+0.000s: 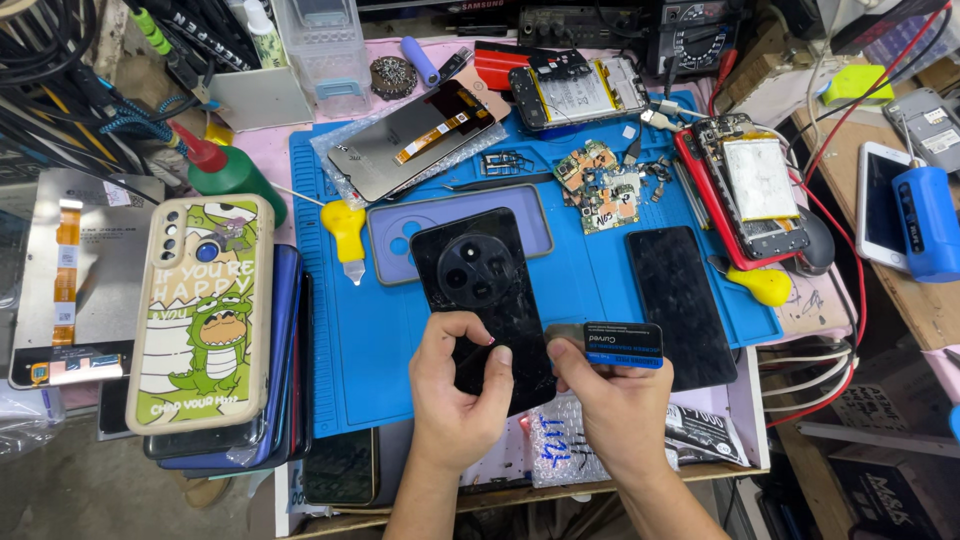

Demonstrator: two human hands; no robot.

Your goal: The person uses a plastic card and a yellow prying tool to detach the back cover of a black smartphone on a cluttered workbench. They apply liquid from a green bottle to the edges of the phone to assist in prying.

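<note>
black phone and card at the mat's front edge

my left hand (455, 395) is gripping the lower end of a black phone (483, 300), back side up, thumb pressing on its glass. my right hand (610, 405) is pinching a thin dark card (610, 344) between thumb and fingers, its edge touching the phone's right side. the phone is lying over the front of the blue work mat (580, 285), beside a loose black screen panel (683, 305).

Your left hand (455, 385) grips the lower end of a black phone (480, 290) with a round camera bump, low in the frame's centre. Your right hand (605, 400) pinches a dark card (615, 344) against its right edge, above the blue mat (590, 280).
</note>
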